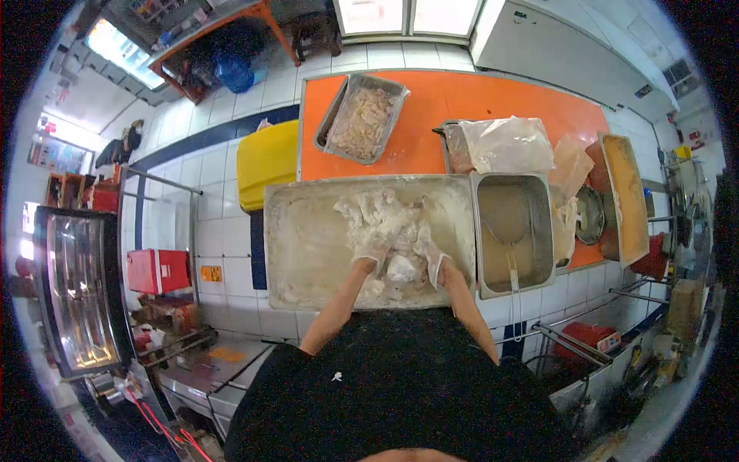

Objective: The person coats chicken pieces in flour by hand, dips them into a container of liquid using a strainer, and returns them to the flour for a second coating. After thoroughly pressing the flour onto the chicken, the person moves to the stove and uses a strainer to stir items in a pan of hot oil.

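A wide metal tray (304, 254) of pale flour lies in front of me. Flour-coated pieces, which look like chicken, are heaped (381, 212) in its middle. My left hand (374, 252), in a clear plastic glove dusted with flour, is at the left side of the heap. My right hand (431, 258), gloved the same way, is at the right side. Both touch the floured pieces, and one whitish lump (403, 269) lies between the wrists. Flour and pieces hide the fingers, so I cannot see whether either hand grips one.
Right of the tray, a deep metal pan (545, 231) of cloudy liquid holds a long-handled strainer (513, 266). On the orange table (431, 100) stand a container of raw pieces (368, 115) and a plastic-covered container (508, 145). A yellow bin (267, 163) is at the left.
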Tool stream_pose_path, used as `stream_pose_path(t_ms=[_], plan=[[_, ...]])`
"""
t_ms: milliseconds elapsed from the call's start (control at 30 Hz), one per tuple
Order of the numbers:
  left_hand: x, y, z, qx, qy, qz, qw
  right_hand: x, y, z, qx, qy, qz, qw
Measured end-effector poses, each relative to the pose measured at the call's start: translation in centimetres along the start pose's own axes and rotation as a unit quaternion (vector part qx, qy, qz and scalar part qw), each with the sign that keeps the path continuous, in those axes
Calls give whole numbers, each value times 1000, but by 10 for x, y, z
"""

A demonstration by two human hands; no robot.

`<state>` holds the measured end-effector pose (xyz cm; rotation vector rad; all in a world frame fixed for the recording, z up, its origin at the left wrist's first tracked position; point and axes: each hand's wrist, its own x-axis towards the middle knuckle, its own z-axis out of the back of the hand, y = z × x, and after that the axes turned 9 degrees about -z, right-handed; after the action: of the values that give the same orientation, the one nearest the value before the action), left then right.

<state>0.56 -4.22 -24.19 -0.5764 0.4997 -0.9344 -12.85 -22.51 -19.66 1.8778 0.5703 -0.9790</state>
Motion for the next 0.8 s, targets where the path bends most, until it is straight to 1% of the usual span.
stream_pose_path(t_ms=[100,200,300,400,433,467,500,533,567,600,633,667,700,733,767,800], plan=[[6,2,-12,-8,15,6,1000,-1,1,3,5,-19,5,1000],[9,8,-22,-21,15,10,1000,-4,1,-5,42,-16,10,999],[3,9,-3,-27,-44,-1,999,-12,16,-29,92,9,16,996],[-18,4,41,-20,-100,-15,995,-35,42,-57,124,26,16,992],[-27,1,60,-9,-110,-19,994,-56,65,-71,22,54,58,997],[-37,-3,78,3,-114,-16,993,-65,80,-78,-83,82,100,988],[-44,-14,100,8,-111,-16,994,-61,80,-75,-78,86,101,988],[-56,-32,132,19,-38,26,999,-55,79,-67,-275,30,141,951],[-65,-37,153,30,34,68,997,-50,77,-59,-460,-27,175,870],[-76,-21,154,33,35,70,996,-48,74,-52,-457,-24,176,871],[-91,5,145,95,57,32,993,-47,70,-45,-558,-13,90,825],[-101,25,132,155,78,-8,985,-45,67,-35,-647,-2,2,763],[-103,39,117,156,79,-12,984,-33,39,-17,-645,-5,2,765],[-104,52,101,157,69,57,983,-10,-9,5,-440,11,77,894],[-101,66,87,159,57,126,978,3,-33,16,-209,27,151,966],[-95,78,71,162,55,122,978,2,-27,6,-208,25,156,965]])
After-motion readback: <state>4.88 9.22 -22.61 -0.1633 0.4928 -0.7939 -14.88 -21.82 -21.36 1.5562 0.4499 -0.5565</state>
